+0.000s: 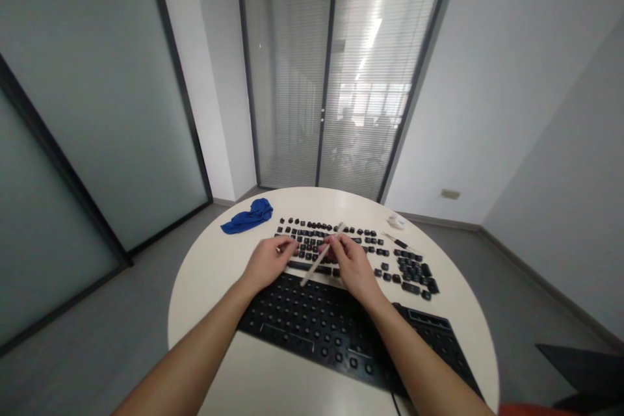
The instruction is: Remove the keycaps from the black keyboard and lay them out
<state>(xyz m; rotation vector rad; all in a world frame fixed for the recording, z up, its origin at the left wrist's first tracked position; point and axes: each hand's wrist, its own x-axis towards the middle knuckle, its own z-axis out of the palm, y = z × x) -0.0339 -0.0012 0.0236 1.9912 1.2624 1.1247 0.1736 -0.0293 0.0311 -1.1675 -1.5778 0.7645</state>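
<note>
Between the fingers of my right hand [351, 265] is a slim pale stick [312, 271], slanting down toward the top edge of a black keyboard base [312, 318]. The base has its keycaps off and lies in front of me under both forearms. My left hand [267, 263] is closed, thumb and fingers together beside the loose black keycaps [307, 240]; whether a small piece is in them I cannot make out. A long black spacebar [310, 268] lies just beyond the base, between my hands.
On the round white table [209, 292], a blue cloth [247, 216] lies at the far left. More keycaps [412, 271] are grouped on the right, near a thin tool with a dark handle [400, 243] and a small white item [396, 221]. A cable [395, 403] runs off the near edge.
</note>
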